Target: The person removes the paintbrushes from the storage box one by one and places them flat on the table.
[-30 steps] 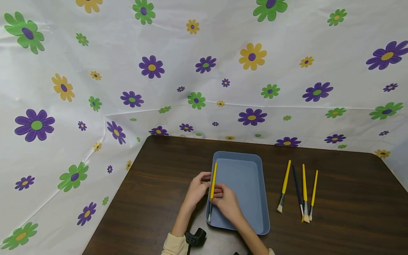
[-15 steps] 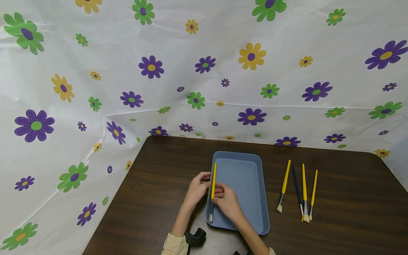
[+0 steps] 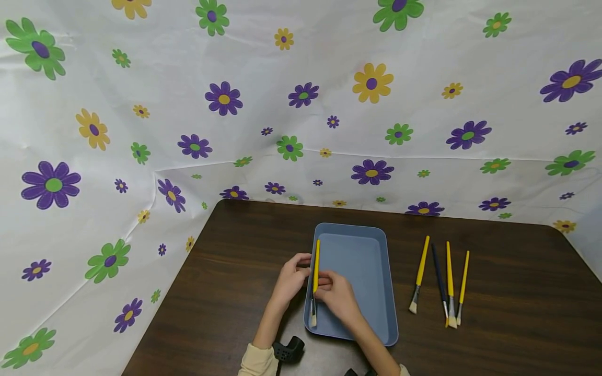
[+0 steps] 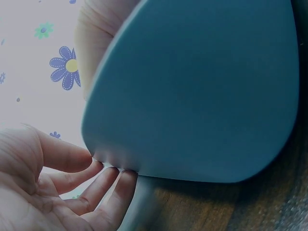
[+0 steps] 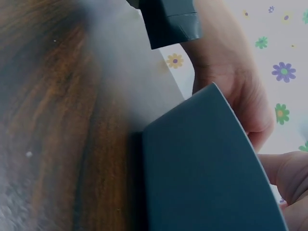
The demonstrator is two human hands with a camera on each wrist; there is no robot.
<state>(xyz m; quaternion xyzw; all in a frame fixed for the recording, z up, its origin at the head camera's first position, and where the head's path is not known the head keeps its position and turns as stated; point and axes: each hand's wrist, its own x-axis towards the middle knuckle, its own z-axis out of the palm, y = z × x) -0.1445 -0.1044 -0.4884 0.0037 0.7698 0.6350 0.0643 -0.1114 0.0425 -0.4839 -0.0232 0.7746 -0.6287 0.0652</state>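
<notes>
My right hand [image 3: 339, 298] reaches into a blue-grey tray [image 3: 364, 279] and pinches a paintbrush [image 3: 316, 266]. The brush has a yellow handle and pale bristles, and lies along the tray's left wall with its bristles toward me. A dark strip runs beside its lower part; whether that is another brush or shadow I cannot tell. Outside the same wall is my left hand [image 3: 288, 282]. Its thumb and fingertips touch the tray's side in the left wrist view. The tray's wall [image 5: 207, 163] hides much of the right hand in the right wrist view.
Right of the tray, several paintbrushes lie bristles toward me: a yellow-handled one [image 3: 421, 266] apart, then a dark-handled one [image 3: 438, 271] close to two yellow ones. Brown wooden table [image 3: 226, 261] surrounds the tray. Flowered white sheeting [image 3: 263, 62] hangs behind and at left.
The pinched paintbrush's bristle end has shifted slightly right, leaving the brush straighter along the wall. My right hand moved slightly right with it; my left hand and the tray stay put.
</notes>
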